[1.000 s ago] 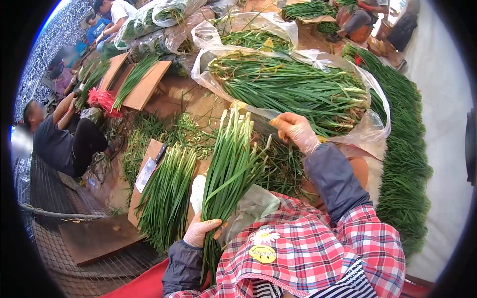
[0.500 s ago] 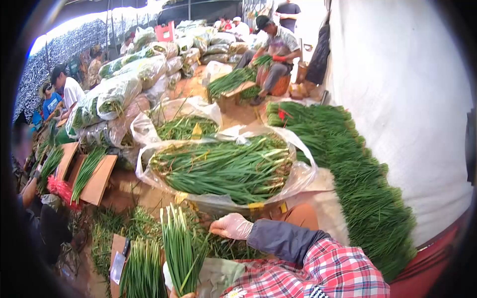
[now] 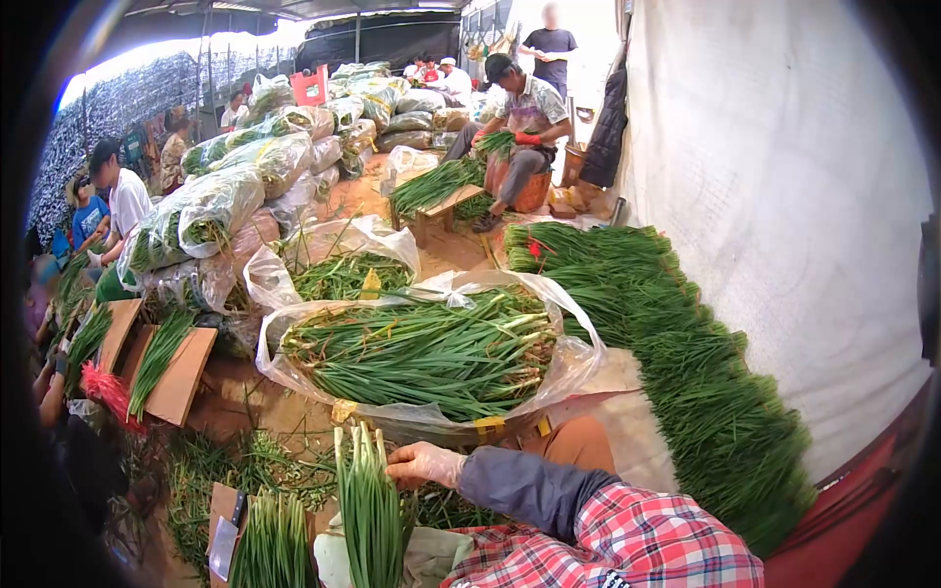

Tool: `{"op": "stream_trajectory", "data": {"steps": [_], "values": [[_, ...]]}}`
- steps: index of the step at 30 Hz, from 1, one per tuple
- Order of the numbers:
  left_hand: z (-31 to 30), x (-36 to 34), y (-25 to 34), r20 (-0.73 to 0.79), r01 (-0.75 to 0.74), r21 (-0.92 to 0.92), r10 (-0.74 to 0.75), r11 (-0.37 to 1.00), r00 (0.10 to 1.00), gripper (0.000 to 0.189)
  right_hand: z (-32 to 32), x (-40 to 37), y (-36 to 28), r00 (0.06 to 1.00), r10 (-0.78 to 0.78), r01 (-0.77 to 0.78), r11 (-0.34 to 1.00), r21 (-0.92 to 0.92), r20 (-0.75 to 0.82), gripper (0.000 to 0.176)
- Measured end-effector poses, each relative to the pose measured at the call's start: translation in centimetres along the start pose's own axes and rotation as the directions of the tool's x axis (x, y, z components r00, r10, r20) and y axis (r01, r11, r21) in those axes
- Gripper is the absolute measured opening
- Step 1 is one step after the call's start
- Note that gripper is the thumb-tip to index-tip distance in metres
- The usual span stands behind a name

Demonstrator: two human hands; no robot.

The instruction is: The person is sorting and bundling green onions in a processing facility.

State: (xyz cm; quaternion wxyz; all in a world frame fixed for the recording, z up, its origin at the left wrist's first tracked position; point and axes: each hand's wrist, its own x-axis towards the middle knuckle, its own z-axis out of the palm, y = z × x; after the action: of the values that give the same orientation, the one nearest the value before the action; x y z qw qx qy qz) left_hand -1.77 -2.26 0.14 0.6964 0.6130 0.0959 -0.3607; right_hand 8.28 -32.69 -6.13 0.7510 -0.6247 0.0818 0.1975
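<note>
A bunch of garlic chives (image 3: 372,514) stands upright in front of me, its pale cut ends at the top. My right hand (image 3: 426,464), in a thin clear glove, reaches in from the right. Its fingers are closed at the bunch's upper right edge, pinching the stems there. My left hand is out of sight, below the frame or behind the bunch. To the left, more chives (image 3: 272,544) lie on a wooden board (image 3: 223,505) beside a knife (image 3: 223,544) with a broad blade and dark handle.
A large clear plastic bag (image 3: 578,363) full of chives lies ahead. Rows of chives (image 3: 686,382) cover the floor along the white sheet (image 3: 774,196) at right. Stacked filled bags (image 3: 221,201) stand at back left. A co-worker (image 3: 524,118) sits sorting chives; others work farther off.
My right hand has moved left and onto the bunch's edge; before, it was apart from it. The bunch now sits slightly lower and farther right. The left fingertips at the bottom have gone from view.
</note>
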Motion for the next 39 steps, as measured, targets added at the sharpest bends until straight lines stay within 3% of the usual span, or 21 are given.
{"op": "stream_trajectory", "data": {"steps": [8, 10, 12, 15, 19, 22, 24, 26, 28, 29, 30, 32, 33, 34, 35, 36, 38, 39], "values": [[1.2, 1.9, 0.7, 0.022, 0.066, -0.071, -0.064, 0.995, 0.998, 0.037, -0.7, -1.1, -0.7, 0.999, -0.035, 0.033, 0.984, -0.173, -0.013, 0.024], [1.2, 2.9, 1.2, 0.116, 0.03, -0.025, -0.026, 0.999, 0.993, 0.034, -1.4, -1.4, -1.4, 0.999, -0.034, 0.037, 0.917, -0.396, 0.015, 0.027], [0.2, 0.4, 1.4, 0.132, -0.016, 0.054, 0.009, 0.998, 0.991, 0.041, -1.8, -2.0, -2.1, 0.998, -0.005, 0.033, 0.877, -0.48, 0.059, 0.026], [-0.8, 0.4, 0.6, 0.069, 0.047, 0.045, -0.05, 0.998, 0.996, 0.041, -2.4, -2.5, -2.9, 0.988, 0.088, -0.007, 0.852, -0.524, 0.129, 0.025], [-1.8, 1.0, -0.1, 0.144, 0.064, -0.009, -0.062, 0.998, 0.988, 0.044, -2.9, -1.9, -2.7, 0.968, 0.183, -0.071, 0.854, -0.515, 0.17, 0.019], [-1.3, 0.8, 0.3, 0.134, 0.077, -0.051, -0.07, 0.996, 0.989, 0.048, -3.4, -2.0, -3.5, 0.969, 0.172, -0.05, 0.84, -0.54, 0.177, 0.025], [-1.5, 0.6, 0.5, 0.127, 0.086, -0.042, -0.08, 0.995, 0.989, 0.052, -4.5, -1.2, -2.3, 0.991, 0.086, -0.028, 0.882, -0.471, 0.104, 0.027], [-2.0, 0.2, 0.6, 0.12, 0.095, -0.03, -0.091, 0.995, 0.989, 0.056, -5.9, -1.1, -2.1, 0.997, -0.049, -0.024, 0.498, -0.867, -0.055, 0.029], [-2.4, -0.5, 0.6, 0.074, 0.098, -0.031, -0.096, 0.995, 0.993, 0.059, -8.6, 0.4, 2.8, 0.996, -0.044, -0.082, -0.031, -0.996, -0.08, 0.028], [-2.6, -0.9, 0.7, 0.053, 0.101, -0.029, -0.099, 0.995, 0.994, 0.06, -10.5, 0.8, 5.5, 0.977, 0.152, -0.116, -0.212, -0.97, -0.15, 0.028], [-2.9, -1.4, 1.1, 0.044, 0.095, -0.03, -0.094, 0.995, 0.995, 0.06, -14.8, 2.6, 10.6, 0.913, 0.379, -0.03, -0.304, -0.952, -0.149, 0.033], [-3.2, -1.8, 1.7, 0.026, 0.065, -0.049, -0.064, 0.997, 0.998, 0.06, -9.7, -1.5, 4.7, 0.923, 0.366, -0.036, -0.227, -0.973, -0.119, 0.036], [-3.5, -1.8, 1.6, 0.027, 0.079, -0.065, -0.077, 0.995, 0.997, 0.059, -7.8, -2.4, 3.5, 0.997, 0.082, 0.012, -0.02, -1.0, 0.01, 0.034], [-3.5, -1.9, 1.5, 0.016, 0.09, -0.065, -0.089, 0.994, 0.996, 0.059, -5.8, -2.9, 2.5, 0.97, -0.231, 0.114, 0.173, -0.978, 0.072, 0.032], [-3.4, -1.8, 1.5, 0.007, 0.096, -0.06, -0.096, 0.994, 0.995, 0.059, -3.7, -2.8, 0.7, 0.885, -0.431, 0.291, 0.215, -0.932, 0.177, 0.027], [-3.3, -1.6, 1.7, 0.0, 0.101, -0.053, -0.101, 0.994, 0.995, 0.06, -1.7, -2.5, -1.1, 0.746, -0.619, 0.462, 0.215, -0.861, 0.245, 0.022], [-2.9, -1.5, 1.9, -0.005, 0.124, -0.012, -0.124, 0.992, 0.992, 0.06, 1.0, -1.6, -3.1, 0.522, -0.765, 0.545, -0.042, -0.838, 0.378, 0.023], [-2.8, -1.4, 1.9, -0.004, 0.124, -0.005, -0.124, 0.992, 0.992, 0.059, 1.5, -1.2, -3.1, 0.573, -0.696, 0.522, -0.096, -0.847, 0.432, 0.026]]}}
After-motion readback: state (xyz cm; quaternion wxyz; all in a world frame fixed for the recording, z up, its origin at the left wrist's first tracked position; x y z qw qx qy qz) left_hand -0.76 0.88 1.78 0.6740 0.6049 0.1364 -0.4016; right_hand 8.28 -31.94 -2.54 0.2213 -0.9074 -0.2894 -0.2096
